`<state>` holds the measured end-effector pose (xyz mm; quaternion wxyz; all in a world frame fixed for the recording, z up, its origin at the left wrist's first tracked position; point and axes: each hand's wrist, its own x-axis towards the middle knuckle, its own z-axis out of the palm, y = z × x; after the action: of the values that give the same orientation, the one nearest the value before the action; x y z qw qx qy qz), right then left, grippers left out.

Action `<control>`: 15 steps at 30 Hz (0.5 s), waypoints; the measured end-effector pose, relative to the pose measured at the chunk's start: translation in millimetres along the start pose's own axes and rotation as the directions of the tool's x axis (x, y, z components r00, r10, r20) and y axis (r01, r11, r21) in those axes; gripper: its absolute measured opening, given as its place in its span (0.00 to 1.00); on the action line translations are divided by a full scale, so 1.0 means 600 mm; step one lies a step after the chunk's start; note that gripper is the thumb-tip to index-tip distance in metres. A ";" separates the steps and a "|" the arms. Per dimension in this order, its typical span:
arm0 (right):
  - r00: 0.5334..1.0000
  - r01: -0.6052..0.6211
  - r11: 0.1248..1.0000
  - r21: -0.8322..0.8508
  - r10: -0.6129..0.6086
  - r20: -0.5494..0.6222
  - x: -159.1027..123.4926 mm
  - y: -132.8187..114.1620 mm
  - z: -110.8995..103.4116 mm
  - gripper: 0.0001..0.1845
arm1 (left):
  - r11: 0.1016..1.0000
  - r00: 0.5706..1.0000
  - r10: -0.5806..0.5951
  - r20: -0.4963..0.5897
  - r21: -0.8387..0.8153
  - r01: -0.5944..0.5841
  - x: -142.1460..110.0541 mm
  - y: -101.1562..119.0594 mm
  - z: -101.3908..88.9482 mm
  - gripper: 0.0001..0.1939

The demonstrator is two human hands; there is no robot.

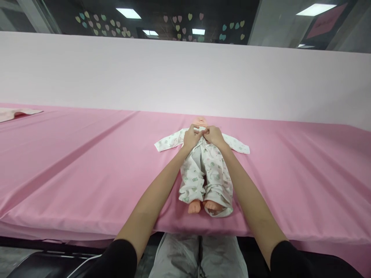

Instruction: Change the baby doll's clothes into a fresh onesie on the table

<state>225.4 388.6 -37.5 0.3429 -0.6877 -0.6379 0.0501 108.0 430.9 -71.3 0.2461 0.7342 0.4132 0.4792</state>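
Observation:
A baby doll [194, 207] lies on its back, feet toward me, dressed in a white long-sleeved romper [215, 166] with small printed figures. Both sleeves spread out sideways, and the bare feet show at the leg openings. At the doll's upper chest, my left hand [191, 137] is closed on the romper's front edge. My right hand [213, 136] pinches the cloth right beside it, with the fingertips of both hands nearly meeting. Whatever small fastening may be between the fingers is hidden. Part of the doll's head shows just beyond my hands.
A pink sheet [95, 166] with long creases covers the padded table. Behind it rises a white wall [179, 77] below dark glass with heart stickers. Another piece of light cloth [17, 112] lies at the far left. A black chair [37, 264] stands at lower left.

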 end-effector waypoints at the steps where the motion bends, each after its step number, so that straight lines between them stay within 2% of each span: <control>1: 1.000 0.003 1.000 -0.014 -0.003 0.000 0.000 0.000 0.001 0.06 | 1.000 1.000 -0.002 0.009 0.003 0.002 0.000 0.000 -0.001 0.13; 5: 1.000 -0.006 0.999 -0.032 0.006 0.011 0.000 0.000 -0.001 0.06 | 1.000 0.999 0.009 0.032 -0.016 -0.009 0.000 0.002 -0.003 0.10; 10: 0.996 -0.069 0.989 0.130 0.060 0.068 -0.001 0.008 0.002 0.07 | 0.998 0.999 0.024 0.035 -0.054 -0.022 0.001 0.001 -0.004 0.10; 15: 0.990 -0.121 0.945 0.304 0.137 -0.030 0.009 0.025 0.032 0.08 | 0.995 0.998 0.030 0.056 -0.093 -0.024 0.002 0.001 -0.008 0.10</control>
<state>229.4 402.3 -58.3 0.4556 -0.6687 -0.5677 0.1517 104.0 431.8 -68.3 0.2850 0.7409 0.3734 0.4800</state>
